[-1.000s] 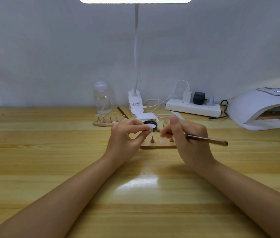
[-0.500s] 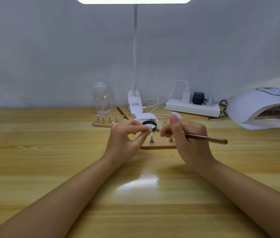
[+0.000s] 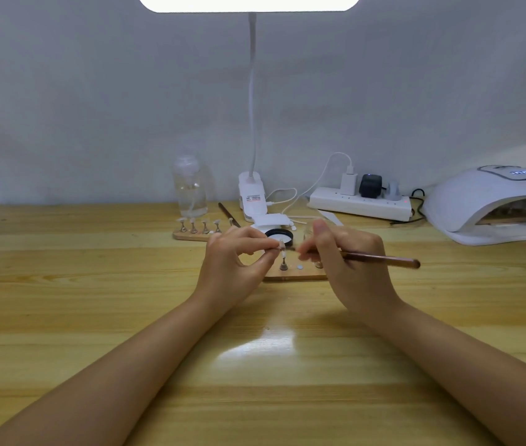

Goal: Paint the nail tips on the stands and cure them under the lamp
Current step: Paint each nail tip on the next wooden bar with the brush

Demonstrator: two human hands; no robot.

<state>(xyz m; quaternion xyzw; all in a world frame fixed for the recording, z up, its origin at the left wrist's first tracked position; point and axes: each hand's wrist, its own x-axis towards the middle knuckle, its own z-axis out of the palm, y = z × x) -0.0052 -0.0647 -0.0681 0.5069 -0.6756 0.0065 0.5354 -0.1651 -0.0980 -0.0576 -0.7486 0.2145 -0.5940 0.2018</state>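
Pale wood runs under everything here, and on the near wooden base [image 3: 293, 275] we see one small stand [image 3: 283, 264] upright with a bare round disc just beside it. Our left hand [image 3: 232, 265] pinches a nail tip [image 3: 281, 244] on its stand between thumb and forefinger, holding it above the base, the other fingers curled loosely. Our right hand [image 3: 348, 262] grips the brush [image 3: 380, 259] like a pen, fingers closed round the shaft. The brush lies nearly level, its long axis running left to right, its working end pointing left at the nail tip and almost touching it; whether bristles meet the tip is too small to tell. We judge the stroke depends on that short gap. The curing lamp [image 3: 480, 201] sits well apart at far right.
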